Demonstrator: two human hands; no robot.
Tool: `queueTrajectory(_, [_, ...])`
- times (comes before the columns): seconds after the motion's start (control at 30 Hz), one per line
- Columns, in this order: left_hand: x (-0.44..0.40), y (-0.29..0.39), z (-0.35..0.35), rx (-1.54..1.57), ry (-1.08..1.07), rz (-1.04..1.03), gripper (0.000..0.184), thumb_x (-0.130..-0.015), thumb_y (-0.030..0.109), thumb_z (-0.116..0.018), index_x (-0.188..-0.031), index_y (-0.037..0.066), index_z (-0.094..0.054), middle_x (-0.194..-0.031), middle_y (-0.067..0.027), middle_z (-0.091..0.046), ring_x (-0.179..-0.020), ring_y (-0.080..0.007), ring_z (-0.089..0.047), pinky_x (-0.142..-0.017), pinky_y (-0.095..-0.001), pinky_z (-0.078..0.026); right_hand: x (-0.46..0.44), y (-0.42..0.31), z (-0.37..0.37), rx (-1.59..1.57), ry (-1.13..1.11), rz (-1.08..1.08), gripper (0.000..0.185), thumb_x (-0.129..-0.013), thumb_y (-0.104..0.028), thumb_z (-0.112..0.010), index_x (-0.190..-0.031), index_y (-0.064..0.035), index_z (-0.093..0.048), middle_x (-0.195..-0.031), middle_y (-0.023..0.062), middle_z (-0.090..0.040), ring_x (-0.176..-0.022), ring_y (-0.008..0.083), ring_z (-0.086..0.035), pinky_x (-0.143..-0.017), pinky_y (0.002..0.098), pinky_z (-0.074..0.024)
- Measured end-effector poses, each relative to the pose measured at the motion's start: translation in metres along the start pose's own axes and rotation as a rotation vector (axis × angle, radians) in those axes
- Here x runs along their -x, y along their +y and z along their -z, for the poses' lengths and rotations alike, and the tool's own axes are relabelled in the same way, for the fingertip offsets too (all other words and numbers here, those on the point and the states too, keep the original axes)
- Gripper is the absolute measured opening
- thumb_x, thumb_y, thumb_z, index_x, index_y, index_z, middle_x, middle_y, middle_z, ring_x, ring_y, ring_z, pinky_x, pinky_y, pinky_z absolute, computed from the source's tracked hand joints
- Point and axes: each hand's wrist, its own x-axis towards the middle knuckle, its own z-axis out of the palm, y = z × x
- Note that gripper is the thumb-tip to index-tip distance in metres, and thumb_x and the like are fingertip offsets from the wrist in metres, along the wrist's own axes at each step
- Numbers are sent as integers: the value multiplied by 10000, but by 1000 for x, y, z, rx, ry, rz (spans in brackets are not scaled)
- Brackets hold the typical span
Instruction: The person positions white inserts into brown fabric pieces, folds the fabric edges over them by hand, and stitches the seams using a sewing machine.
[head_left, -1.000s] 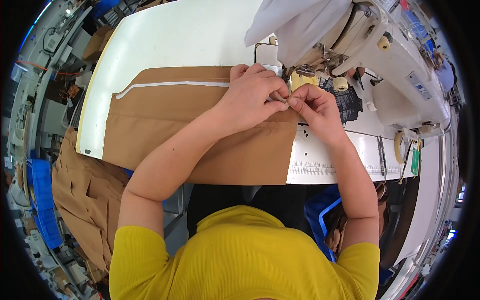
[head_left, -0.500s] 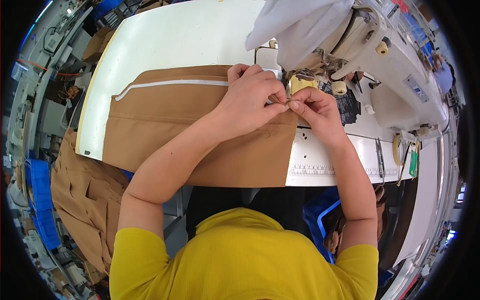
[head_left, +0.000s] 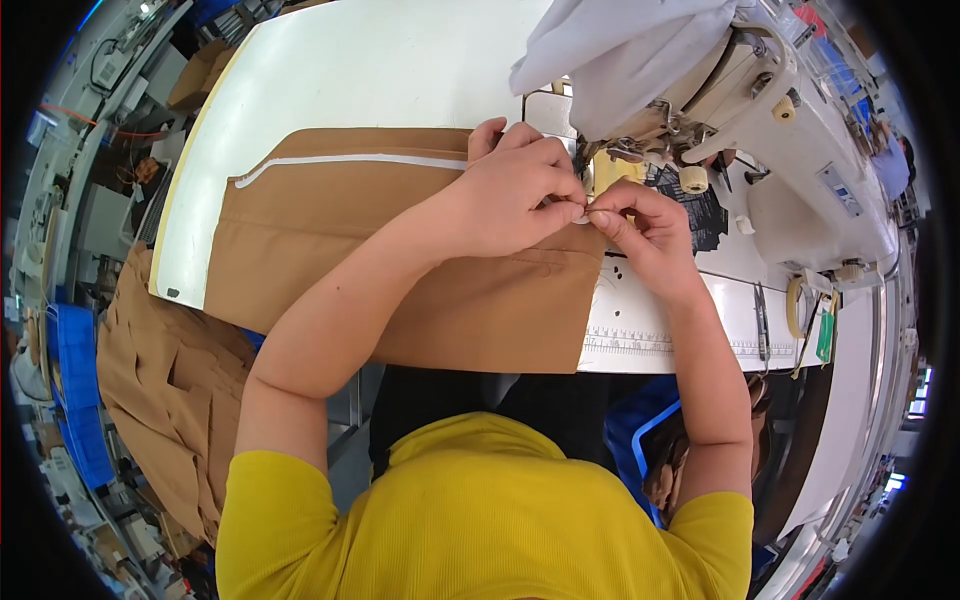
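Note:
A brown fabric panel [head_left: 480,315] lies across the white sewing table, with a white tape strip [head_left: 350,159] running along its upper part. My left hand [head_left: 520,195] rests over the panel's right part, thumb and forefinger pinching the fabric at its right edge. Against those fingertips, my right hand [head_left: 645,230] pinches the same edge between thumb and forefinger. A small white bit shows between the two hands; its kind is too small to tell. Just beyond my fingers stands the sewing machine [head_left: 790,150], its needle area partly hidden by a draped white cloth [head_left: 620,60].
A printed ruler [head_left: 640,338] runs along the table's front edge. Tweezers [head_left: 762,320] and a tape roll [head_left: 797,305] lie at the right. Brown fabric pieces [head_left: 170,380] hang in a heap at the left, by blue bins [head_left: 78,390]. Black scraps [head_left: 700,215] lie near the machine.
Both hands have shifted slightly right and nearer to me, still pinching the fabric edge. The panel's right edge has moved a little right. The white bit between the fingers shows more clearly.

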Motion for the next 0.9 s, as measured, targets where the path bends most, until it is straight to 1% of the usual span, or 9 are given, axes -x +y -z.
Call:
queueTrajectory(0.07, [1, -3, 0, 46, -78, 20, 145, -882, 248, -631, -921, 131, -706, -863, 15, -550, -1015, -189, -465, -1093, -457, -157, -1, 1, 0, 10, -6, 24, 60, -862, -64, -691, -893, -14, -680, -814, 8, -631, -681, 82, -493, -638, 228, -417])
queueTrajectory(0.1, [0, -1, 3, 49, -78, 30, 145, -882, 248, -631, -921, 131, -706, -863, 15, -550, -1015, -189, -465, -1093, -457, -157, 0, 1, 0, 22, -9, 51, 58, -857, -60, -691, -893, -15, -681, -811, 14, -626, -676, 90, -493, -635, 230, -416])
queueTrajectory(0.17, [-2, 4, 11, 121, -229, 128, 154, -901, 241, -600, -936, 128, -699, -842, 16, -547, -1003, -184, -472, -1099, -470, -149, 0, 1, 0, 45, -23, 59, 55, -852, -53, -692, -895, -19, -684, -811, 15, -623, -675, 93, -494, -633, 232, -415])
queueTrajectory(0.27, [-2, 3, 10, 158, -241, 131, 144, -900, 211, -586, -925, 124, -698, -812, 14, -540, -976, -180, -478, -1101, -469, -150, 1, 1, 1, 80, -37, 72, 62, -842, -41, -693, -901, -25, -689, -812, 20, -624, -676, 95, -500, -626, 236, -415])
queueTrajectory(0.4, [-1, 3, 7, 161, -212, 122, 131, -887, 190, -588, -908, 120, -697, -800, 10, -538, -955, -180, -478, -1093, -460, -164, 0, 1, 0, 115, -29, 85, 61, -843, -43, -694, -901, -26, -690, -802, 20, -625, -669, 93, -503, -616, 232, -416])
queueTrajectory(0.47, [0, 2, 3, 88, -124, 70, 108, -868, 180, -611, -885, 118, -698, -795, 7, -543, -949, -189, -478, -1081, -454, -181, 0, 0, -1, 129, -19, 76, 61, -844, -46, -695, -901, -26, -689, -791, 19, -623, -665, 91, -505, -613, 231, -417])
queueTrajectory(0.57, [0, 1, -2, 2, -64, 41, 91, -853, 174, -631, -875, 122, -702, -808, 5, -558, -963, -198, -482, -1071, -458, -191, 1, -1, -1, 115, -1, -35, 58, -856, -49, -692, -909, -26, -683, -769, -3, -620, -650, 69, -498, -599, 214, -412])
queueTrajectory(0.63, [1, 1, -4, -8, -47, 33, 87, -852, 170, -631, -872, 125, -703, -813, 5, -563, -974, -199, -485, -1069, -462, -195, 1, 0, -1, -10, 4, -160, 60, -873, -56, -685, -919, -22, -667, -758, -30, -613, -643, 40, -486, -582, 196, -402])
queueTrajectory(0.9, [-1, 5, -8, -72, -3, -1, 69, -829, 162, -639, -833, 127, -698, -824, -1, -575, -985, -208, -501, -1045, -469, -224, 1, -1, 0, 68, 2, -110, 38, -882, -42, -655, -892, -16, -630, -757, -46, -595, -641, 19, -469, -566, 185, -384])
